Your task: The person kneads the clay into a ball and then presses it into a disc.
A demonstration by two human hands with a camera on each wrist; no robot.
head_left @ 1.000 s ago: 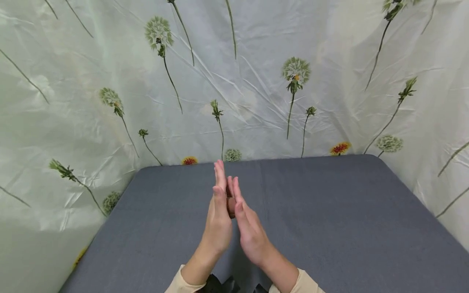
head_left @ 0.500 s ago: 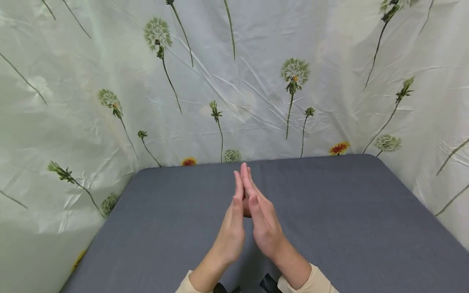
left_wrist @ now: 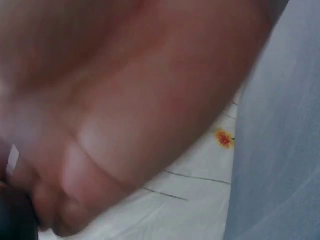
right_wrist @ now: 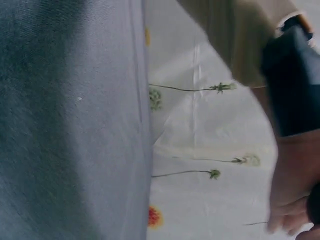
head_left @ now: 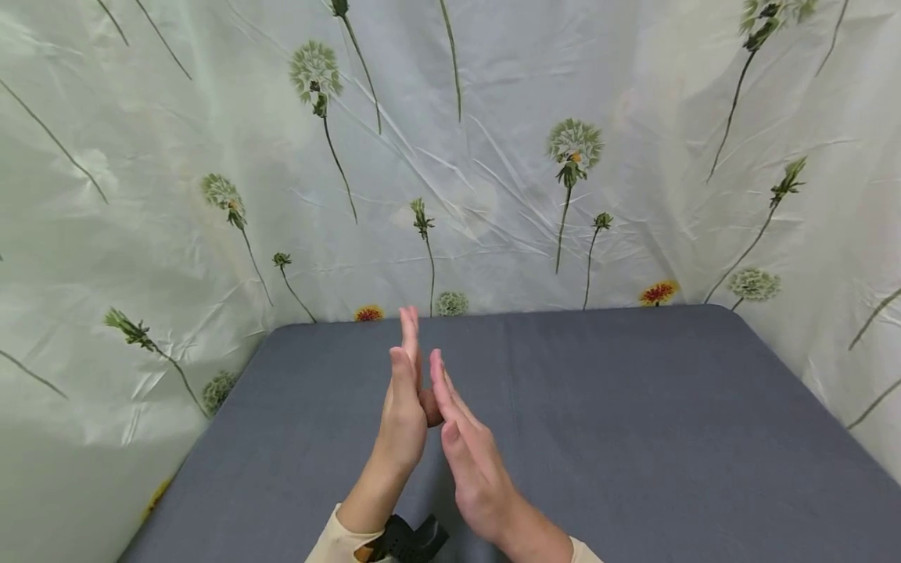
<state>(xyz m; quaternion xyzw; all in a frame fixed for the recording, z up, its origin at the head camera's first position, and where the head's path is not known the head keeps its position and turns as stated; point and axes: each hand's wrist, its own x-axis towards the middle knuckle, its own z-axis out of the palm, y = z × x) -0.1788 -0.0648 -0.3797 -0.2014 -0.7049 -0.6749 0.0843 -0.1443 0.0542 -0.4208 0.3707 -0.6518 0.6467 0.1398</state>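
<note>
In the head view, both hands stand upright over the table, palms facing each other. A small rounded brown thing [head_left: 431, 408] sits between them, mostly covered by the fingers; its kind does not show. My left hand [head_left: 403, 414] has straight fingers pointing away, its palm against one side of this thing. The straight fingers of my right hand [head_left: 479, 469] touch the other side, with that hand lower and nearer to me. In the left wrist view, the left hand's palm [left_wrist: 130, 115] fills much of the picture. The right wrist view catches the left hand [right_wrist: 295, 180] at its right edge.
A dark grey cloth-covered table [head_left: 633, 438] spreads beneath the hands. Behind and beside it hangs a pale curtain [head_left: 493, 195] printed with dandelions. A black wrist device [head_left: 415, 539] is strapped at the left wrist, by a cream sleeve [head_left: 338, 539].
The hands slide against each other: first the right moves forward past the left, then it draws back while the left reaches farther. Both now stand more to the left, brown thing still between them.
</note>
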